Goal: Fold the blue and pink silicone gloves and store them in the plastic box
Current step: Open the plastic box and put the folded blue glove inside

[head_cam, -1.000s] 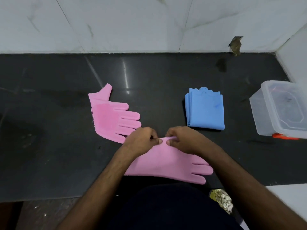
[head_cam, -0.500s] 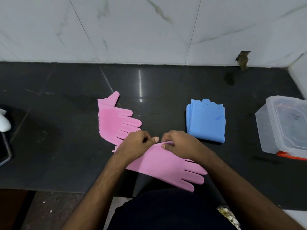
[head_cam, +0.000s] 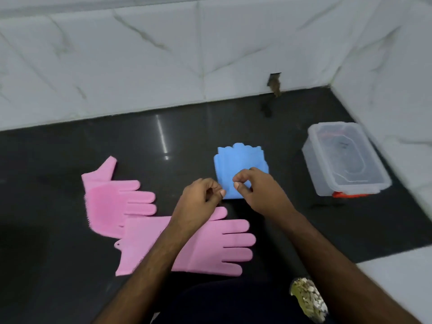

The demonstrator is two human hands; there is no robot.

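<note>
Two pink silicone gloves lie flat on the black counter. One pink glove is at the left, bristled palm up. The nearer pink glove lies under my left forearm with its fingers pointing right. The blue gloves sit folded in a stack beyond my hands. My left hand hovers with its fingers curled and holds nothing. My right hand, thumb and forefinger curled together, hides the blue stack's lower right corner. I cannot tell whether it touches the stack. The clear plastic box stands open at the right.
White marble walls close off the counter at the back and on the right. The box has an orange latch on its near side. The counter's front edge runs just below the nearer pink glove, against my dark clothing.
Both hands have let go of the nearer pink glove's edge and moved up towards the blue stack. That glove now lies flat. The view has tilted up and to the right.
</note>
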